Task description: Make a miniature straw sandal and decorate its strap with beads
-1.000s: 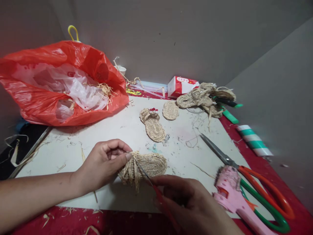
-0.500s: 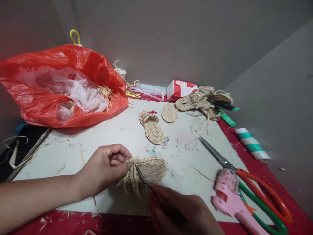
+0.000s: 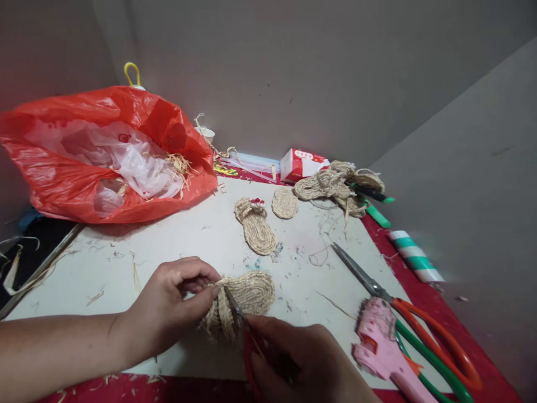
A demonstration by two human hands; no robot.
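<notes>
A small woven straw slipper [image 3: 255,291] lies on its side near the front of the white board, its coiled oval sole facing up. My left hand [image 3: 180,296] pinches its left end between thumb and fingers, where loose straw strands hang down. In my right hand [image 3: 297,358] is a pair of small red-handled scissors [image 3: 240,311]. Their pointed metal tip reaches in at the strands beside my left thumb; the handles are partly hidden by my fingers. Farther back lie a finished-looking straw slipper with red and white beads [image 3: 257,226] and a plain oval straw sole [image 3: 285,202].
At right lie large scissors [image 3: 369,282] with orange and green handles and a pink glue gun [image 3: 380,341]. A red plastic bag [image 3: 168,210] with straw scraps stands back left. More straw slippers [image 3: 319,184], a tissue pack [image 3: 302,164] and a striped roll [image 3: 415,256] line the back right.
The whole view has shifted slightly. Both hands stay at the slipper, and the scissors' tip remains among the hanging strands at nearly the same place.
</notes>
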